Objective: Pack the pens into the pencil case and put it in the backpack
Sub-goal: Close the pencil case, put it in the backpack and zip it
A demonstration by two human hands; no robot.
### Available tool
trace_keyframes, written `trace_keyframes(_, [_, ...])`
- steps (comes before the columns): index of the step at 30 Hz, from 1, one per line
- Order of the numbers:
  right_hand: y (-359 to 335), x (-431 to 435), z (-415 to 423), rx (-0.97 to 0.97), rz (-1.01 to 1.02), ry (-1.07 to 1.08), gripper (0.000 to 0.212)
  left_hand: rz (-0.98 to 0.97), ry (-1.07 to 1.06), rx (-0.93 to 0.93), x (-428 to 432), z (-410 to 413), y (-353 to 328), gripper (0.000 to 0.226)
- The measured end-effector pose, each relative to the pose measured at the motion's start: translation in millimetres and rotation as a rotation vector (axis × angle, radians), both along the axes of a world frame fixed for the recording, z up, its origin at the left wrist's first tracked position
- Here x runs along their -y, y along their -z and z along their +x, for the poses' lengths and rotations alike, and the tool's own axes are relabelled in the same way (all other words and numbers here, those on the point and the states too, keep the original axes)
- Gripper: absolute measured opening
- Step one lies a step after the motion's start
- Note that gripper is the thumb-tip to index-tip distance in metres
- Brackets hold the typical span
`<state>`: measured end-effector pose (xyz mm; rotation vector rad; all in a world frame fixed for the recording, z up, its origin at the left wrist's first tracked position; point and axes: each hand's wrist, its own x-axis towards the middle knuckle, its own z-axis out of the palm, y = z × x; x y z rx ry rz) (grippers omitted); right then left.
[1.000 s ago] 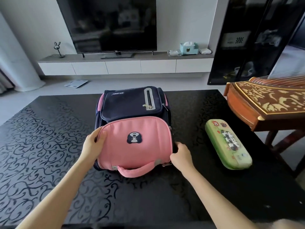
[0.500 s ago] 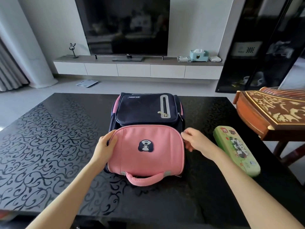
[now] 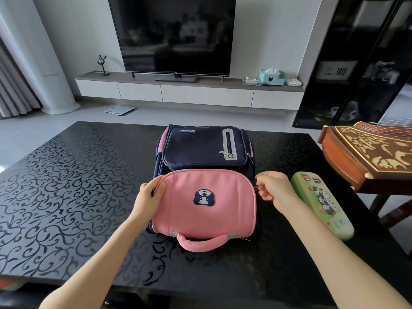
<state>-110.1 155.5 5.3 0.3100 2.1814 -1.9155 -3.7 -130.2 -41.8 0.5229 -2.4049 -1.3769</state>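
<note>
Pink-and-navy fabric backpack lies flat and zipped on the glossy black bench. The left hand steadies its flap; the right hand pinches the zip pull. The green oblong pencil case, closed, waits unpacked beside it; no pens show.

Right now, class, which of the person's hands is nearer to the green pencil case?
Right. The right hand is just beside the pencil case, at the backpack's zip side; the left hand is across the backpack.
</note>
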Motion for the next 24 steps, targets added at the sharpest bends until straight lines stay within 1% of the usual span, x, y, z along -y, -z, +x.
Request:
trace_keyframes(2, [-6,4,0,-0.115,0.240,-0.051,0.018,-0.026,0.019,-0.012,0,0,0,0.032])
trace_keyframes(4, [-11,8,-4,-0.249,0.593,-0.134,0.020,-0.019,0.018,-0.015,-2,0,-2,0.031])
trace_keyframes(5, [-14,12,-10,-0.328,0.745,-0.161,0.027,-0.012,0.010,-0.019,-2,0,-4,0.031])
trace_keyframes(6, [-16,16,-17,-0.399,0.834,-0.193,0.039,-0.016,0.007,-0.012,-3,-1,-5,0.031])
trace_keyframes(7, [-19,20,-26,-0.445,0.875,-0.252,0.052,-0.031,0.000,-0.003,-3,-1,-7,0.032])
trace_keyframes(8, [-21,25,-36,-0.459,0.871,-0.321,0.060,-0.053,-0.008,0.008,-2,-2,-8,0.032])
trace_keyframes(9, [-23,29,-43,-0.438,0.837,-0.375,0.063,-0.071,-0.013,0.012,0,-4,-7,0.032])
trace_keyframes(10, [-22,33,-50,-0.421,0.802,-0.391,0.060,-0.081,-0.012,0.021,1,-5,-7,0.032])
trace_keyframes(12, [-18,41,-59,-0.471,0.799,-0.305,0.043,-0.069,-0.009,0.040,3,-6,-4,0.034])
trace_keyframes(14, [-15,44,-59,-0.532,0.886,-0.179,0.024,-0.065,-0.005,0.021,4,-5,3,0.043])
trace_keyframes(15, [-15,44,-56,-0.547,0.954,-0.152,0.021,-0.060,-0.015,0.013,3,-4,6,0.044])
trace_keyframes(19, [-21,45,-28,-0.565,1.167,-0.159,0.019,-0.015,-0.179,0.037,-14,-8,4,0.029])
trace_keyframes(22, [-32,57,0,-0.526,1.257,-0.205,0.010,-0.006,-0.233,0.028,-28,-8,2,0.028])
trace_keyframes(24, [-41,72,18,-0.528,1.285,-0.190,0.010,0.007,-0.234,0.010,-32,-5,1,0.029])
